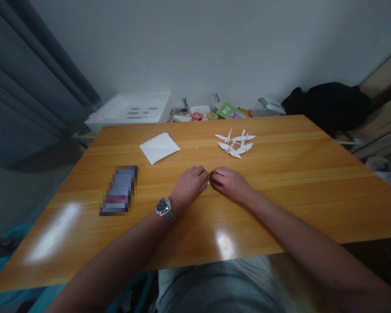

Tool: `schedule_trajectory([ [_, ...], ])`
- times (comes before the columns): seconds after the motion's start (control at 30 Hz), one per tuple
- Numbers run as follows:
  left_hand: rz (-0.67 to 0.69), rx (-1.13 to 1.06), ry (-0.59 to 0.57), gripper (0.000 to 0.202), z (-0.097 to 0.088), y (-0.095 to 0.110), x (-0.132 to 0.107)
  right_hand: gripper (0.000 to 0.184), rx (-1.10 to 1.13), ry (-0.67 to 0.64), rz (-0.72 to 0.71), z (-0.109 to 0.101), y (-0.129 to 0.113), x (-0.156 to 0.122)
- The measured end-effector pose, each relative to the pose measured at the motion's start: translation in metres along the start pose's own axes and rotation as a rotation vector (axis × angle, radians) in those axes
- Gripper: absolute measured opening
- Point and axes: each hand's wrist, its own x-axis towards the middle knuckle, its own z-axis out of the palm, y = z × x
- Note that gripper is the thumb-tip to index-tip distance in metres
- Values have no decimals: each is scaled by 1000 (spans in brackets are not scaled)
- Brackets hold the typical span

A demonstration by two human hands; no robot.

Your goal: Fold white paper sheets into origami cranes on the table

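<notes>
My left hand (191, 181) and my right hand (230, 182) meet over the middle of the wooden table, fingertips almost touching. Both are closed, fingers bent downward around a small piece of white paper (209, 181). Only a sliver of that paper shows between them; its shape is hidden. Beyond my right hand stand several folded white paper cranes (236, 145), grouped close together with wings spread. A stack of white paper sheets (159, 148) with a perforated edge lies beyond my left hand, toward the left.
A phone (120, 190), its screen blurred out, lies on the table (296, 182) left of my left arm. Behind the table's far edge are a white plastic tray (107, 112), a green booklet (231, 111) and a black cloth heap (329, 105). A grey curtain hangs at left.
</notes>
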Motion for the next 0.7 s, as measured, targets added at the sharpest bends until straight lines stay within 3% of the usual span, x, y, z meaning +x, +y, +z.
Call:
schedule_trajectory([
  [0.33,90,-27,-90,22,-9,-1,-15,24,-3,-61,-22,-6,-4,-10],
  [0.7,26,16,-17,40,-2,1,-19,44,-41,-92,54,-12,-1,-13],
])
